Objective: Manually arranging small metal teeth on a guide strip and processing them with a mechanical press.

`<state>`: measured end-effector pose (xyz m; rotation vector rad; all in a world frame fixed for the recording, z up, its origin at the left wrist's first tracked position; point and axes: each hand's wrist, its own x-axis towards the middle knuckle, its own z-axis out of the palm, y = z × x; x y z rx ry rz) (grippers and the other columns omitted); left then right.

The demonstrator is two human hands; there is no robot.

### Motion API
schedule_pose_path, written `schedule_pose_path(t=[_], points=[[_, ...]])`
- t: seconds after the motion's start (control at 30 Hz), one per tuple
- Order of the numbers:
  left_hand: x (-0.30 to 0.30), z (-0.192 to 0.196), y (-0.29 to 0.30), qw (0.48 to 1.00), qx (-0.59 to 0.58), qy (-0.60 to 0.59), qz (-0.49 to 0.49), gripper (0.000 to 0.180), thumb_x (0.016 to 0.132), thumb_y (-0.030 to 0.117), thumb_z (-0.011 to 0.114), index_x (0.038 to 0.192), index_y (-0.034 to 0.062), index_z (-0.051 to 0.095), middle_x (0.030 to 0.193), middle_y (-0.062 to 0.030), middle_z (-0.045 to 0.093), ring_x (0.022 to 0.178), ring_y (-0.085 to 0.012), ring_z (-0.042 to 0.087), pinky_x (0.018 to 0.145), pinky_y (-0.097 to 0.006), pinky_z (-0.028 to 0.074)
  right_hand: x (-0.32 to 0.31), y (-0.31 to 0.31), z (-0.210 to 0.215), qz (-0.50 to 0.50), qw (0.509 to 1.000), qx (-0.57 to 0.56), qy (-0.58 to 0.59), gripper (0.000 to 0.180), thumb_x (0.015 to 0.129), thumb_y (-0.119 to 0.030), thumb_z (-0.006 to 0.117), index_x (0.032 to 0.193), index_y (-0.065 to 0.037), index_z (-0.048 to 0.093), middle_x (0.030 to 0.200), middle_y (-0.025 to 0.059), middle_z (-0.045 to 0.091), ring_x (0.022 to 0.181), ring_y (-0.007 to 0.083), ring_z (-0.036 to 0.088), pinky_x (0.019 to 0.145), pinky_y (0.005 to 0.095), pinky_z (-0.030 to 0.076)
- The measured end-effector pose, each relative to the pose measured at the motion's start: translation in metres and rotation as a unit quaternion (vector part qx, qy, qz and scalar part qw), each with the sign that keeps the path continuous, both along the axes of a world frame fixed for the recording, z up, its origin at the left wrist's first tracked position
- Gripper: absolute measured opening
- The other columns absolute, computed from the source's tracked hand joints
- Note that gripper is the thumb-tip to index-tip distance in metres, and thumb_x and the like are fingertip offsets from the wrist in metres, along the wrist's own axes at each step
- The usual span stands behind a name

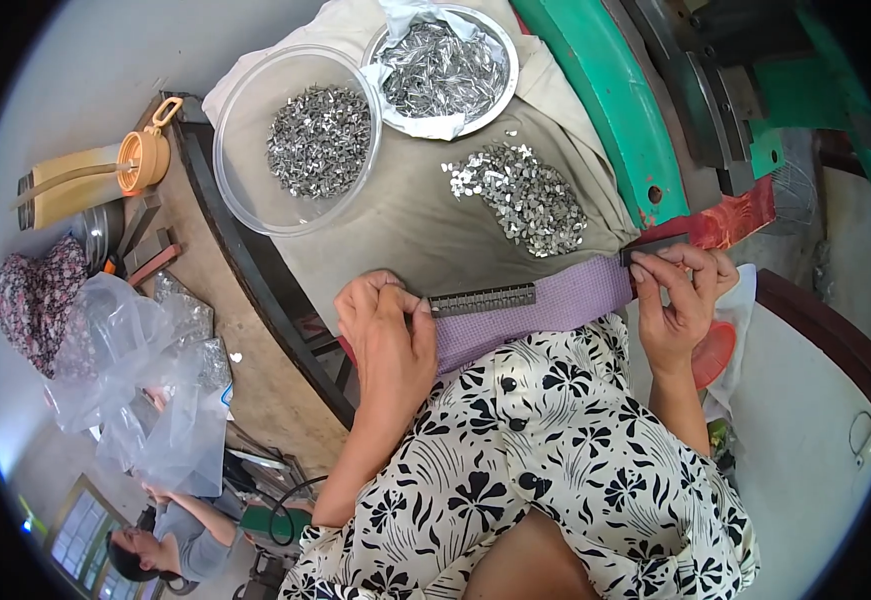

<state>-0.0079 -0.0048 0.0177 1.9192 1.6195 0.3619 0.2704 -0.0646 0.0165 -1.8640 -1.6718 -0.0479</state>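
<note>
A dark slotted metal strip [483, 300] lies along a purple woven cloth [585, 296] in front of my body. My left hand [387, 325] is closed, with thumb and fingers pinching the strip's left end. At the cloth's right end, my right hand [677, 290] is closed in a pinch by a small dark edge; what it grips is mostly hidden by the fingers. Just beyond the cloth, a loose heap of small shiny metal pieces [530, 200] rests on a grey-green cloth [410, 215].
A clear round tub [240, 200] of small metal parts stands at far left, beside a white bowl [507, 95] of slender metal pieces. A green machine [615, 130] borders the right. Plastic bags [145, 370] and an orange-lidded container [143, 160] are at left; another person [195, 535] is lower left.
</note>
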Motion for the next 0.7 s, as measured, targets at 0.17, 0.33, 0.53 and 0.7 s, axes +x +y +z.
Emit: schedule_pose_path(t=[0.17, 0.33, 0.53, 0.7], points=[[-0.001, -0.001, 0.003, 0.999, 0.034, 0.003, -0.007, 0.013, 0.074, -0.002, 0.069, 0.082, 0.0004, 0.059, 0.103, -0.0150, 0.055, 0.103, -0.0359, 0.048, 0.093, -0.043, 0.038, 0.001, -0.001, -0.003, 0.000, 1.000, 0.005, 0.008, 0.022, 0.069, -0.009, 0.083, 0.090, -0.015, 0.079, 0.093, -0.0015, 0.063, 0.095, 0.0214, 0.047, 0.088, 0.0335, 0.032], [-0.003, 0.001, 0.005, 0.999, 0.047, 0.004, -0.015, 0.012, 0.072, -0.001, 0.070, 0.080, 0.0011, 0.061, 0.102, -0.0150, 0.055, 0.103, -0.0352, 0.048, 0.092, -0.042, 0.039, 0.001, -0.001, -0.004, -0.001, 1.000, 0.014, 0.015, 0.023, 0.068, -0.009, 0.083, 0.090, -0.015, 0.079, 0.093, -0.0017, 0.063, 0.096, 0.0214, 0.046, 0.088, 0.0337, 0.032], [0.008, 0.023, 0.033, 0.990, 0.133, -0.031, -0.024, 0.016, 0.073, 0.000, 0.071, 0.085, 0.0032, 0.061, 0.102, -0.0147, 0.055, 0.103, -0.0347, 0.048, 0.092, -0.044, 0.038, -0.005, -0.001, -0.003, 0.000, 0.999, 0.031, 0.013, 0.025, 0.066, -0.008, 0.084, 0.090, -0.016, 0.079, 0.093, -0.0022, 0.063, 0.096, 0.0210, 0.045, 0.087, 0.0336, 0.032], [0.039, 0.025, 0.085, 0.948, 0.300, -0.044, -0.098, 0.018, 0.075, 0.003, 0.073, 0.088, 0.0052, 0.061, 0.104, -0.0127, 0.056, 0.106, -0.0346, 0.052, 0.092, -0.044, 0.039, -0.017, 0.005, 0.003, 0.059, 0.998, 0.016, 0.012, 0.025, 0.067, -0.013, 0.084, 0.091, -0.018, 0.078, 0.093, -0.0032, 0.063, 0.092, 0.0204, 0.046, 0.085, 0.0338, 0.032]])
